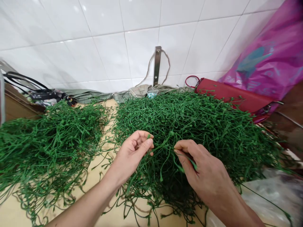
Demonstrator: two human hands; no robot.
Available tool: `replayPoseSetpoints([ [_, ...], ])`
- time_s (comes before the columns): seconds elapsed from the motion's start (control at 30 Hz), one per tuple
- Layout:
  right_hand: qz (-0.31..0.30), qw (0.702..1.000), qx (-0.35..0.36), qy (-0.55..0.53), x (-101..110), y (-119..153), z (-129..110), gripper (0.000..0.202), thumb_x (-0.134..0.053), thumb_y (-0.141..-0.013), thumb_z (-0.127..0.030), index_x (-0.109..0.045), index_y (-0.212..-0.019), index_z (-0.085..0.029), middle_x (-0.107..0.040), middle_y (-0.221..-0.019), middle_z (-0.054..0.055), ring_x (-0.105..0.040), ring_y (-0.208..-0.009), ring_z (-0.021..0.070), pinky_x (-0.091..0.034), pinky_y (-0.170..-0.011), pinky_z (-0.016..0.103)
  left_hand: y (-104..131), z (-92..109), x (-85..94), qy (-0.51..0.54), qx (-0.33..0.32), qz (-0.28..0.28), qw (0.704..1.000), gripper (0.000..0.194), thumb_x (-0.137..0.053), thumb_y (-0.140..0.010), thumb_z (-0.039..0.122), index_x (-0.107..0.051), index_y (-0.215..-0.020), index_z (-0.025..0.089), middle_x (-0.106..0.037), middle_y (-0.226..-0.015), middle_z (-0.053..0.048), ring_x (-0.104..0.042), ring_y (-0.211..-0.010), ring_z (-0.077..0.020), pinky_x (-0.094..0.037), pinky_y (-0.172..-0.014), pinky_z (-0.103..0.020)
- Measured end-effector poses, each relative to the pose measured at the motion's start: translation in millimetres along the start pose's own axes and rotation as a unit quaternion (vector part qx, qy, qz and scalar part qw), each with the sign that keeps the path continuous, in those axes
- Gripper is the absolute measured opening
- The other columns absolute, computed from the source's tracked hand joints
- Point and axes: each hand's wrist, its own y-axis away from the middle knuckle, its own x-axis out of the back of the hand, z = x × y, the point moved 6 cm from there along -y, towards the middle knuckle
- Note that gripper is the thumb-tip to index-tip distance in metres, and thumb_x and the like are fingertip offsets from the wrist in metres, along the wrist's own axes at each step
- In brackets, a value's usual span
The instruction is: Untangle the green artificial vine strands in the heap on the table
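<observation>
2 heaps of thin green stems with small knobbed ends lie on a pale yellow table (93, 181). The large heap (189, 116) fills the middle and right; the small heap (54, 135) is on the left, with a strip of table and a few loose stems between them. The left hand (133, 151) is over the near side of the large heap, its thumb and fingers pinching a green piece (148, 136) whose tip shows just above the thumb. Near it, the right hand (201, 164) has its thumb and forefinger pressed together on a thin stem (194, 165), which runs back toward the palm. Other stems cross the gap between the 2 hands, and I cannot tell whether any of them joins the 2 pinched bits.

Behind the large heap, a metal strip (157, 67) stands against a white tiled wall (142, 50), with a cloth strap around it and a clear cup (152, 92) near its foot. A red bag (234, 94) and a purple plastic bag (267, 60) sit at the back right. At the left edge are a cardboard box (19, 101) and a patterned bag (50, 97). Clear plastic (276, 192) lies at the near right.
</observation>
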Motion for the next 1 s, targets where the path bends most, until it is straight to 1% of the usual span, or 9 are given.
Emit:
replayPoseSetpoints([
  [0.1, 0.001, 1.000, -0.008, -0.001, -1, 1, 3, 0.012, -0.047, -0.099, -0.021, -0.058, -0.094, -0.024, -0.068, -0.076, -0.002, -0.061, -0.063, 0.0142, -0.044, -0.064, 0.028, 3, -7, -8.1, -0.015, 0.042, -0.061, 0.997, 0.032, -0.076, -0.082, 0.040, -0.065, -0.101, 0.017, -0.060, -0.081, 0.001, -0.052, -0.071, -0.0107, -0.041, -0.069, -0.024],
  [0.2, -0.003, 1.000, 0.015, 0.011, -2, 2, 2, 0.015, -0.046, -0.100, -0.021, -0.060, -0.097, -0.023, -0.072, -0.082, 0.000, -0.064, -0.068, 0.0147, -0.044, -0.068, 0.029, 5, -13, -14.8, -0.040, 0.073, -0.109, 0.991, 0.028, -0.074, -0.082, 0.041, -0.064, -0.089, 0.015, -0.055, -0.073, 0.003, -0.046, -0.067, -0.0102, -0.035, -0.063, -0.024],
  [0.4, -0.016, 0.995, 0.056, 0.075, -6, -2, 10, 0.025, -0.041, -0.103, -0.022, -0.057, -0.084, -0.024, -0.065, -0.069, -0.001, -0.057, -0.060, 0.0147, -0.040, -0.064, 0.030, 9, -5, -22.1, -0.047, 0.080, -0.124, 0.988, 0.029, -0.071, -0.083, 0.042, -0.059, -0.075, 0.017, -0.049, -0.066, 0.005, -0.038, -0.061, -0.0101, -0.029, -0.058, -0.024],
  [0.47, -0.020, 0.996, 0.033, 0.081, -2, -4, 23, 0.025, -0.041, -0.102, -0.024, -0.057, -0.083, -0.024, -0.062, -0.067, -0.002, -0.057, -0.060, 0.0150, -0.039, -0.061, 0.029, 13, 1, -22.8, -0.041, 0.082, -0.121, 0.988, 0.031, -0.072, -0.082, 0.044, -0.058, -0.073, 0.018, -0.048, -0.064, 0.005, -0.036, -0.060, -0.0102, -0.029, -0.057, -0.024],
  [0.57, 0.042, 0.991, -0.073, 0.102, 21, -7, 53, 0.024, -0.044, -0.100, -0.033, -0.057, -0.081, -0.025, -0.058, -0.062, -0.002, -0.052, -0.052, 0.0149, -0.036, -0.054, 0.029, 22, 10, -20.2, -0.038, 0.092, -0.120, 0.988, 0.032, -0.071, -0.083, 0.045, -0.058, -0.072, 0.019, -0.046, -0.063, 0.004, -0.035, -0.058, -0.0106, -0.027, -0.056, -0.024],
  [0.63, 0.083, 0.984, -0.122, 0.095, 38, -8, 63, 0.020, -0.048, -0.098, -0.035, -0.057, -0.084, -0.025, -0.055, -0.060, -0.003, -0.048, -0.047, 0.0134, -0.035, -0.050, 0.029, 25, 15, -16.5, -0.043, 0.083, -0.110, 0.990, 0.031, -0.070, -0.085, 0.046, -0.058, -0.073, 0.019, -0.045, -0.063, 0.004, -0.034, -0.058, -0.0108, -0.027, -0.055, -0.024],
  [0.73, 0.127, 0.981, -0.128, 0.068, 46, -10, 53, 0.016, -0.051, -0.097, -0.033, -0.059, -0.086, -0.025, -0.056, -0.061, -0.004, -0.048, -0.047, 0.0127, -0.035, -0.048, 0.028, 21, 16, -9.4, -0.047, 0.043, -0.061, 0.996, 0.032, -0.066, -0.089, 0.046, -0.056, -0.073, 0.019, -0.044, -0.065, 0.004, -0.036, -0.061, -0.0115, -0.030, -0.058, -0.024],
  [0.87, 0.085, 0.994, -0.074, -0.012, 22, -9, 24, 0.012, -0.053, -0.096, -0.027, -0.063, -0.088, -0.025, -0.068, -0.075, -0.001, -0.062, -0.063, 0.0147, -0.047, -0.059, 0.027, 9, 5, -4.1, -0.041, 0.016, -0.011, 0.999, 0.034, -0.063, -0.091, 0.045, -0.053, -0.072, 0.019, -0.046, -0.068, 0.003, -0.040, -0.067, -0.0126, -0.034, -0.065, -0.024],
  [1.0, 0.055, 0.990, -0.099, -0.082, 9, -7, 21, 0.013, -0.055, -0.095, -0.026, -0.063, -0.086, -0.025, -0.067, -0.075, -0.001, -0.063, -0.065, 0.0147, -0.051, -0.061, 0.026, 3, 3, 6.6, -0.014, -0.021, 0.072, 0.997, 0.031, -0.065, -0.091, 0.043, -0.054, -0.074, 0.019, -0.049, -0.070, 0.003, -0.041, -0.069, -0.0129, -0.035, -0.069, -0.024],
])
